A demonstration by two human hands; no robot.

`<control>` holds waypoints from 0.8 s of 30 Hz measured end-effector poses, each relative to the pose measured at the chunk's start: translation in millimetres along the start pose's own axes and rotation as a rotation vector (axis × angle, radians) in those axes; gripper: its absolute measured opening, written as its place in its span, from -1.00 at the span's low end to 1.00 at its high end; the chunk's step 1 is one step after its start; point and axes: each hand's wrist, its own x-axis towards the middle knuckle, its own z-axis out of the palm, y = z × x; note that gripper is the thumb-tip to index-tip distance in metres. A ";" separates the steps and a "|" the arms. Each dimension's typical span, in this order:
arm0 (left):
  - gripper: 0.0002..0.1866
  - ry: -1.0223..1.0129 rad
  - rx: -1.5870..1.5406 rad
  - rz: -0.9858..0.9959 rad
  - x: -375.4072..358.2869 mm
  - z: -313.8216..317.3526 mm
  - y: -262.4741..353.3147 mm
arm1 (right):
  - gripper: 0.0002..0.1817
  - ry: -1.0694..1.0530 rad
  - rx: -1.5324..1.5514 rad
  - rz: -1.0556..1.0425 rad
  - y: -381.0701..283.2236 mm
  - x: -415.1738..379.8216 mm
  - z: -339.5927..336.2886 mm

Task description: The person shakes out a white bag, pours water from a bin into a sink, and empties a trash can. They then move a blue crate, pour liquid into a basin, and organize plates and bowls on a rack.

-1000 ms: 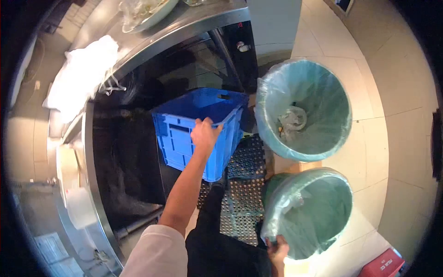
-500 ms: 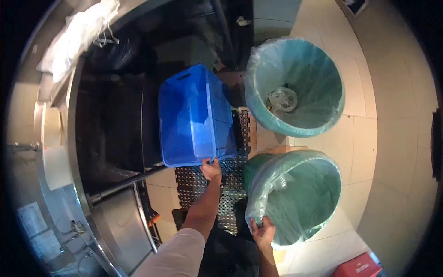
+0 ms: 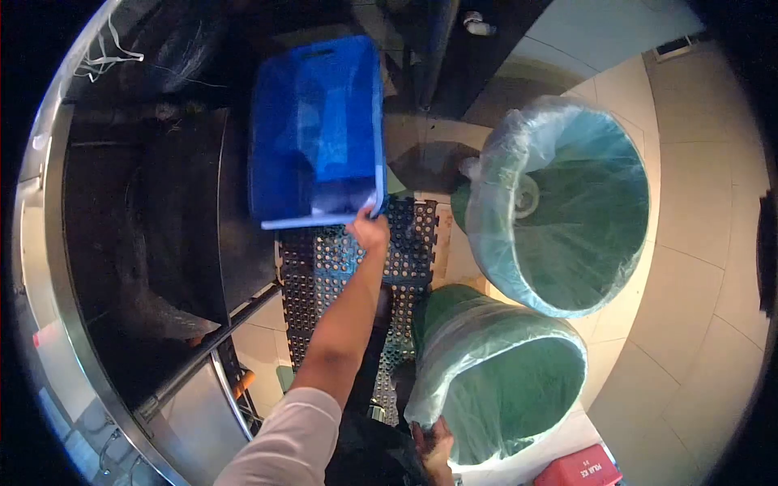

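Observation:
My left hand grips the near right corner of a blue plastic bin, which is empty and tilted with its opening toward me. My right hand is closed on the lined rim of the nearer green trash can, at its lower left edge. Clear plastic film covers that rim. A second green trash can with a clear liner stands just beyond it, with a small pale ring-like item inside.
A perforated black mat lies on the tiled floor. Dark shelving with a metal edge runs along the left. A red box sits at the bottom right, and a pipe fitting shows at the top.
The blue bin, held by my left hand, has moved away from me and slightly left. My right hand and the nearer can appear lower in view; the farther can appears lower and further right.

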 end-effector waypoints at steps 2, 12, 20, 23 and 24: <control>-0.69 -0.069 -0.125 0.035 42.1 7.0 26.2 | -0.77 0.012 -0.006 -0.015 -14.3 8.9 0.3; -0.16 -0.473 -0.408 -0.624 158.6 -43.2 -1.8 | -0.63 0.016 -0.019 0.065 -20.4 24.7 18.6; -0.38 -0.505 -0.891 -0.439 251.8 45.4 -39.9 | -0.60 -0.210 -0.217 0.484 37.6 -30.6 35.3; -0.47 -0.464 -0.859 -0.533 218.4 33.0 -31.4 | -0.61 -0.108 -0.052 0.329 32.8 -19.8 36.6; -0.50 -0.413 -0.860 -0.566 201.6 31.6 -27.8 | -0.62 -0.090 -0.017 0.294 30.8 -15.6 36.0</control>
